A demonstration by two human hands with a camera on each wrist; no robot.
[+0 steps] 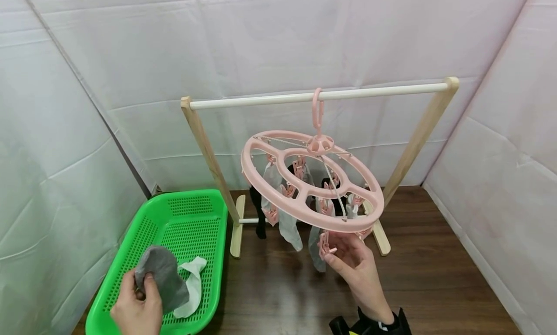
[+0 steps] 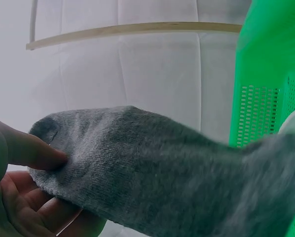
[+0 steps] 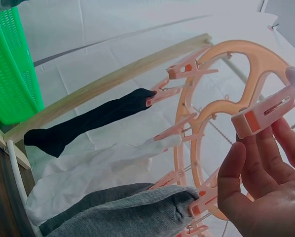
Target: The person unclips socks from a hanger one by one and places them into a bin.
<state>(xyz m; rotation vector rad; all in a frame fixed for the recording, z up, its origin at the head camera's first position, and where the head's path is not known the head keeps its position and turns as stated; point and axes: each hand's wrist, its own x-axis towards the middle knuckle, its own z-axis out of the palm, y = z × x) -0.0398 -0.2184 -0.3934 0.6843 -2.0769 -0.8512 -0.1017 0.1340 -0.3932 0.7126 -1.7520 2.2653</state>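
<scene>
My left hand [image 1: 138, 307] pinches a grey sock [image 1: 162, 276] between thumb and fingers, above the green basket [image 1: 219, 277]. In the left wrist view the sock [image 2: 137, 163] stretches away from the thumb, its far end blurred. A pink round drying hanger [image 1: 300, 211] hangs by its hook from a white rail [image 1: 261, 101], tilted down toward the front right. At its front edge my right hand [image 1: 360, 274] holds a pink clothes peg [image 1: 325, 244]. The right wrist view shows this peg [image 3: 266, 112] with fingers around it and no sock in it.
A white sock [image 1: 193, 289] lies in the basket. Socks hang from other pegs, including a black sock [image 3: 91, 118], a white sock [image 3: 93, 168] and a grey sock [image 3: 132, 215]. Wooden posts [image 1: 209, 153] carry the rail above a dark wooden floor [image 1: 435, 257]. White sheets surround the area.
</scene>
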